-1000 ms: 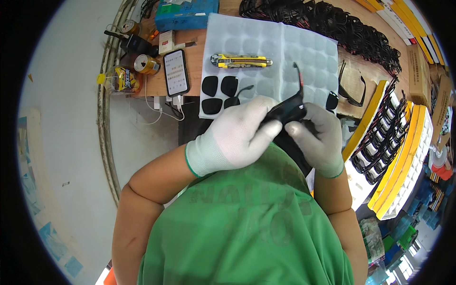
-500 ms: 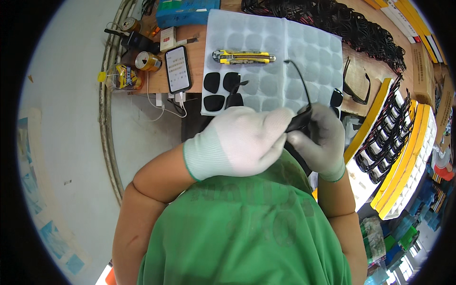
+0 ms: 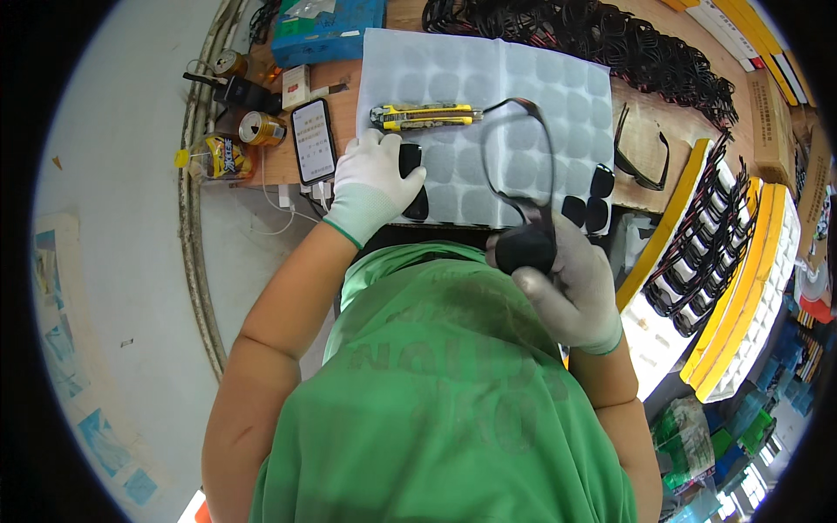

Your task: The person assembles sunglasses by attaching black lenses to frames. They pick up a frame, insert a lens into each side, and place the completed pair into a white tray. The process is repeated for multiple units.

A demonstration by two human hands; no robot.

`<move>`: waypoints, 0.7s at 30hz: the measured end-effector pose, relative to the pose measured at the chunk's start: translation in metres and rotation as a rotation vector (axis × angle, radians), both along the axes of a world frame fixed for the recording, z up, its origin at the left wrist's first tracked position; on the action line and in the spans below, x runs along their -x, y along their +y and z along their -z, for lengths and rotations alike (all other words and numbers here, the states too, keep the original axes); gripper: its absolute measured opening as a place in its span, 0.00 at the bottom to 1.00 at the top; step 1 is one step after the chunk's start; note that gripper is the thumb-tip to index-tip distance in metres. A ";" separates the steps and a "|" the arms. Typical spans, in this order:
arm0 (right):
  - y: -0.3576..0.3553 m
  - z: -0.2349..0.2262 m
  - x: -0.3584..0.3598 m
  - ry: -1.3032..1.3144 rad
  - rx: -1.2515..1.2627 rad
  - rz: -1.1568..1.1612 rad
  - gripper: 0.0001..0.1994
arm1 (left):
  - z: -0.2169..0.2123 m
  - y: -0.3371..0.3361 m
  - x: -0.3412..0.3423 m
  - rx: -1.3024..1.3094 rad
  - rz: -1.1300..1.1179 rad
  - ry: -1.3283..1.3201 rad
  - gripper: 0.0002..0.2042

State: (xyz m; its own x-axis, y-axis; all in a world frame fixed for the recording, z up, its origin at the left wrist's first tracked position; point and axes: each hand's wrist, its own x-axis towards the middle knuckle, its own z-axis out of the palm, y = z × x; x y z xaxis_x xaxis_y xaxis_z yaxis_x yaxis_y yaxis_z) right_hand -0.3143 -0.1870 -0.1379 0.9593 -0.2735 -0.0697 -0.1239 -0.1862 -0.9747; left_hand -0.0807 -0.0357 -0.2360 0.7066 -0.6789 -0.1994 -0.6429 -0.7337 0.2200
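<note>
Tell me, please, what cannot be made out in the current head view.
Head view: the surface under the left hand, beside the black lenses, is hidden by that hand; whether it grips one is unclear.
Head view: part of the black glasses is covered by the right hand.
Head view: the blue box is cut off by the upper edge.
Head view: the phone shows text too small to read.

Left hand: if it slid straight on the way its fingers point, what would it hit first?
The left hand would probably meet the yellow utility knife first: its left end lies just past the fingers. Height above the white sheet is unclear, so it might pass over.
</note>
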 end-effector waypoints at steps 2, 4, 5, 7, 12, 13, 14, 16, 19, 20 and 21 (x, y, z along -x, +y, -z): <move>0.009 0.010 0.004 -0.078 -0.118 0.029 0.30 | 0.007 0.002 -0.002 0.037 0.022 -0.092 0.21; 0.014 0.021 0.009 -0.130 -0.192 0.056 0.33 | 0.006 0.004 -0.001 0.231 -0.017 0.088 0.17; 0.014 0.028 0.013 -0.147 -0.208 0.072 0.32 | 0.002 0.005 -0.001 0.328 -0.038 0.177 0.15; 0.015 0.036 0.017 -0.173 -0.332 0.240 0.27 | -0.041 0.001 0.022 0.549 -0.066 0.546 0.10; 0.010 0.025 -0.003 0.032 0.017 0.096 0.19 | -0.061 -0.012 0.051 0.948 -0.005 1.296 0.11; 0.015 0.033 -0.006 -0.035 0.037 0.130 0.19 | -0.061 -0.011 0.052 0.930 -0.017 1.337 0.10; 0.017 0.032 -0.007 -0.018 -0.026 0.160 0.17 | -0.064 -0.009 0.051 0.911 -0.030 1.378 0.10; 0.013 0.024 -0.005 0.039 -0.100 0.098 0.12 | -0.069 -0.005 0.050 0.887 -0.088 1.457 0.10; -0.004 0.011 -0.006 0.100 -0.137 -0.092 0.10 | -0.077 0.000 0.044 0.729 -0.130 1.691 0.12; -0.004 0.018 -0.005 0.087 -0.147 -0.105 0.10 | -0.075 0.002 0.044 0.733 -0.112 1.709 0.14; -0.004 0.024 -0.004 0.072 -0.153 -0.119 0.11 | -0.075 0.001 0.043 0.725 -0.069 1.639 0.13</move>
